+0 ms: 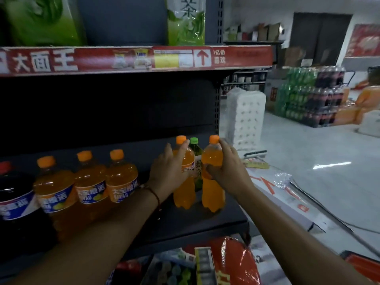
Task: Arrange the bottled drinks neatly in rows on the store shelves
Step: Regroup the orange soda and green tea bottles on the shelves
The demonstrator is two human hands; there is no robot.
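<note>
On the dark middle shelf point(216, 223), seen from the head camera, the step in hand looks like setting two slim orange bottles into line at the right end of the row. The left hand point(166, 171) wraps the left orange bottle point(184, 194) at its shoulder, fingers curled round the far side, index finger reaching up to the cap. The right hand point(226, 167) grips the right orange bottle point(212, 194) at its upper half, thumb across the front, fingers behind. Both bottles stand upright on the shelf, near its front right corner, just beside each other. A green tea bottle point(196, 149) stands behind and between them, partly hidden. To the left, well apart from the pair, three large orange bottles point(90, 182) stand shoulder to shoulder, with a dark cola bottle point(14, 192) at the far left.

Next, I judge, the pair wants sliding left and back to close the gap with the large bottles, labels turned forward, without knocking the green one
</note>
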